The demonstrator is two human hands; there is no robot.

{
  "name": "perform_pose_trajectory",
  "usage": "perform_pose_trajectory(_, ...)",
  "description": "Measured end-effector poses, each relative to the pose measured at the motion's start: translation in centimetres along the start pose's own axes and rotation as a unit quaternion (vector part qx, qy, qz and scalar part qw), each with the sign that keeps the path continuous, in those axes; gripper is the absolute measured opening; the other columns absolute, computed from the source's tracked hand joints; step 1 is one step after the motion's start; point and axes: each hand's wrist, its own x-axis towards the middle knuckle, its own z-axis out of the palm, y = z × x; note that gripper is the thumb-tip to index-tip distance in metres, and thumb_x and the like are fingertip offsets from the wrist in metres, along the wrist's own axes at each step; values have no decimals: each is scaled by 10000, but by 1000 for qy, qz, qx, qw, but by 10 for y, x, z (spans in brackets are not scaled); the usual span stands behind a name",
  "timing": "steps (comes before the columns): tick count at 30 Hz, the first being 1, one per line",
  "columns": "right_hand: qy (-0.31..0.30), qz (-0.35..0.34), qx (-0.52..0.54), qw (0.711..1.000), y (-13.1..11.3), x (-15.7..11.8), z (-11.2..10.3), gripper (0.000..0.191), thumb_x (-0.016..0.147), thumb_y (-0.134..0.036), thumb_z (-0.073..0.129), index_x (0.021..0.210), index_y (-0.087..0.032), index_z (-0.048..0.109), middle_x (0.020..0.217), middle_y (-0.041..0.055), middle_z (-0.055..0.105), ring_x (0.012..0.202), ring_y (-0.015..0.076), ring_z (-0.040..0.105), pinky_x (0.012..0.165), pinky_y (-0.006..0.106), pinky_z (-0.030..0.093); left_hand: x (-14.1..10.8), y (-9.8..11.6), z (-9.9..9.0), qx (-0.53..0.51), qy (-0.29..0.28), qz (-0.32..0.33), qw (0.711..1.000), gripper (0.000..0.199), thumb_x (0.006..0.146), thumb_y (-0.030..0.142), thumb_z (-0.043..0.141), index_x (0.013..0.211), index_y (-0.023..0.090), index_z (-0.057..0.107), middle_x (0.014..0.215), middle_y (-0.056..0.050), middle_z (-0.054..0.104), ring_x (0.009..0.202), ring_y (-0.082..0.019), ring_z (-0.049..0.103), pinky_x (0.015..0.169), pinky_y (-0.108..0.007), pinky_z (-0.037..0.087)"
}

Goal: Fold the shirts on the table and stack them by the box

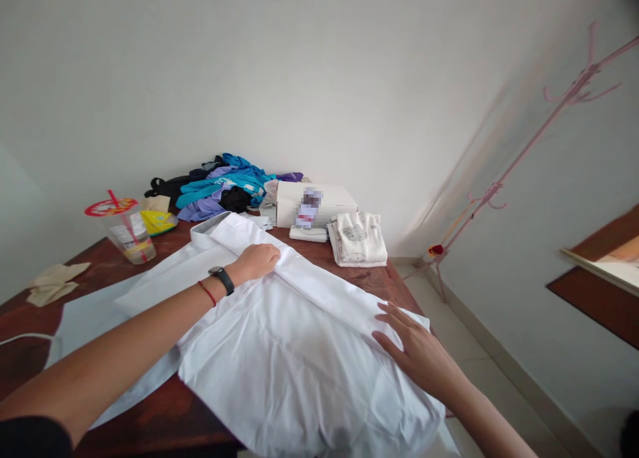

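Observation:
A white collared shirt (279,351) lies spread over the wooden table, its collar (204,231) toward the back left and its lower part hanging past the near edge. One long side is folded inward in a band along the right. My left hand (257,261), with a watch and a red string at the wrist, is closed on the shirt fabric near the collar end of that band. Over the band's lower right end rests my right hand (404,338), its fingers spread and lying on the cloth.
At the back stand a white box (329,205), a stack of folded white cloths (358,238) and a heap of blue, purple and black clothes (224,185). A plastic cup (127,235) with a straw is left, by a yellow packet (158,222). A pink coat rack (529,138) leans right.

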Motion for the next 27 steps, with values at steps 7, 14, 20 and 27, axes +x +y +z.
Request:
perform_pose_trajectory(7,-15,-44,24,999,-61,104,40,601,1033,-519,401,1524,-174,433,1648,128,309,1543,318,225,1209,533,290,45,9,23,12,-91,62,994,608,972,439,476,1530,201,449,1625,-126,350,1502,-308,329,1194,-473,287)
perform_pose_trajectory(14,-38,34,-19,999,-31,101,81,669,1033,-613,303,1607,-270,286,1699,66,130,1566,335,51,1227,602,143,36,-62,28,31,-117,-63,991,781,970,723,284,1611,276,275,1688,-134,141,1555,-362,135,1192,-620,124)
perform_pose_trajectory(20,-47,69,-54,995,-24,84,80,684,1011,-661,300,1611,-336,246,1703,22,105,1567,321,60,1243,578,129,38,-95,26,74,-65,-98,990,893,900,807,356,1600,254,321,1675,-146,213,1531,-377,220,1201,-557,166)
perform_pose_trajectory(27,-41,126,-76,988,18,30,80,671,1018,-648,222,1617,-347,197,1699,-9,119,1567,284,77,1246,563,170,26,-124,20,103,-2,-59,993,663,1014,569,338,1558,197,406,1658,-120,289,1531,-336,214,1218,-597,25)
